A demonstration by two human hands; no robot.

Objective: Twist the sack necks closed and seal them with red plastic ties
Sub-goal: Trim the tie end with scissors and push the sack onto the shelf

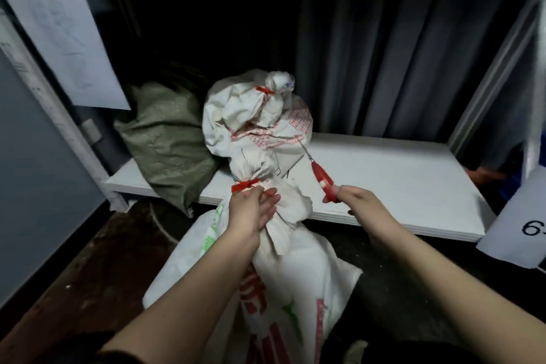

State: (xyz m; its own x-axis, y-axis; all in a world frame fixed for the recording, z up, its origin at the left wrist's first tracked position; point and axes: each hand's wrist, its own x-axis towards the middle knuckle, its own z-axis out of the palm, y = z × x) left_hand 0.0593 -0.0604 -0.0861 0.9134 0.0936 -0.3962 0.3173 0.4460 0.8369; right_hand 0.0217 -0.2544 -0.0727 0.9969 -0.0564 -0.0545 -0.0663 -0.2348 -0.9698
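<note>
A white woven sack (295,284) with red and green print stands on the floor in front of me, its neck twisted. A red plastic tie (243,185) circles that neck. My left hand (254,210) rests on the neck just below the tie, fingers fairly straight, thumb near the tie. My right hand (359,201) grips red-handled scissors (323,179), blades pointing up toward the sack. Behind, a second white sack (257,121) sits on the shelf, its neck bound by another red tie (264,90).
A green woven sack (168,139) slumps at the shelf's left. The white shelf board (384,183) extends right. Dark curtain hangs behind. A paper sheet (523,227) with a number hangs at right, another paper (59,32) at upper left. Dark floor lies below.
</note>
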